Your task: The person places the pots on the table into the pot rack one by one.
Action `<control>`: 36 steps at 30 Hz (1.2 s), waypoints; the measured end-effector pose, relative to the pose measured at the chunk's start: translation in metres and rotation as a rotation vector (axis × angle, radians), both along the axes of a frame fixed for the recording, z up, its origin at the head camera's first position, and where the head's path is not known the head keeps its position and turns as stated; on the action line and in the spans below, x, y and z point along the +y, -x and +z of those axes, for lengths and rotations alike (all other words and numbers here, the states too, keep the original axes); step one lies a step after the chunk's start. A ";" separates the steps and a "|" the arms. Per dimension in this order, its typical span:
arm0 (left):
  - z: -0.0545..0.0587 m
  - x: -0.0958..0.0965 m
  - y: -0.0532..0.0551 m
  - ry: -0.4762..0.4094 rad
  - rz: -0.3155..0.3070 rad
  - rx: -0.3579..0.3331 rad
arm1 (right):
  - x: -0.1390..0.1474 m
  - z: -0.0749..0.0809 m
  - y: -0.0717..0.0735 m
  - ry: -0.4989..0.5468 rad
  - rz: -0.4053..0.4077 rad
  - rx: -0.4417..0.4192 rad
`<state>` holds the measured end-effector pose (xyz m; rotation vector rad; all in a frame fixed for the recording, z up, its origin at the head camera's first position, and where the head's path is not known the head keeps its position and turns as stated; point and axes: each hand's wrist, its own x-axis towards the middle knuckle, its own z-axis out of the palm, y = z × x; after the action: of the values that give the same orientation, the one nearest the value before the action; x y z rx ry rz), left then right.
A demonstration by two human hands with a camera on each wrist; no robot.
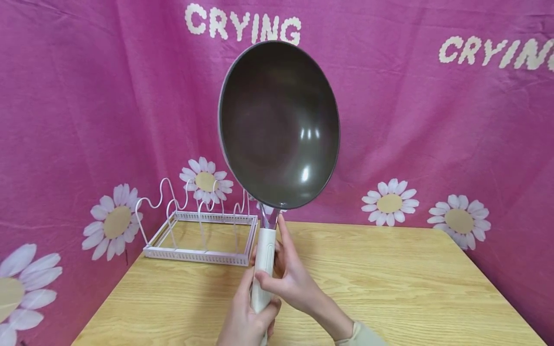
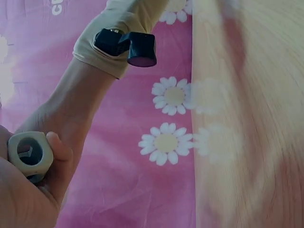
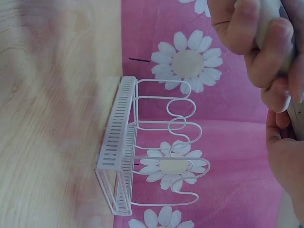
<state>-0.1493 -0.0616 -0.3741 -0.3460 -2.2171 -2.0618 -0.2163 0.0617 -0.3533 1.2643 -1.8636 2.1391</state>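
A deep frying pan [image 1: 279, 125] with a dark, glossy inside is held upright above the table, its inside facing the head camera. Its pale handle [image 1: 264, 254] points down. My left hand [image 1: 251, 317] grips the lower part of that handle. Higher up, my right hand [image 1: 294, 278] holds it too, thumb across the front and index finger reaching toward the metal neck. In the left wrist view the handle's hollow end [image 2: 46, 159] shows beside the palm. Curled fingers [image 3: 266, 66] wrap the handle in the right wrist view; the pan's bowl is out of that frame.
On the table's far left stands a white wire rack [image 1: 196, 256] with wavy dividers and a slotted frame. The wooden table [image 1: 389, 283] meets a pink cloth [image 1: 411, 125] with daisies and lettering behind it. A sleeve [image 1: 361, 335] covers the right forearm.
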 end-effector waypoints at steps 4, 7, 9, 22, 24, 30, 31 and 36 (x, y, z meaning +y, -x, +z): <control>-0.002 -0.005 0.003 0.042 0.085 0.018 | -0.006 0.002 0.001 -0.011 -0.024 -0.002; -0.001 -0.010 0.004 0.095 0.131 0.047 | -0.010 0.003 0.002 -0.004 -0.030 -0.019; -0.001 -0.011 0.004 0.161 0.174 0.090 | -0.012 0.004 0.003 -0.004 -0.038 -0.017; -0.009 -0.019 0.003 0.403 0.388 0.234 | -0.016 0.002 0.007 -0.001 -0.014 -0.037; -0.009 -0.019 0.003 0.413 0.407 0.235 | -0.016 0.003 0.006 -0.005 -0.016 -0.045; -0.010 -0.019 0.001 0.422 0.492 0.259 | -0.021 0.006 0.006 0.002 0.015 -0.060; -0.010 -0.019 0.001 0.420 0.502 0.259 | -0.022 0.006 0.006 0.003 0.019 -0.064; -0.013 -0.020 -0.002 0.381 0.542 0.236 | -0.030 0.006 0.006 -0.012 0.035 -0.098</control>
<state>-0.1474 -0.0819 -0.3868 -0.0015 -2.2264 -1.2647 -0.2221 0.0318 -0.3472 1.2237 -1.9073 2.2502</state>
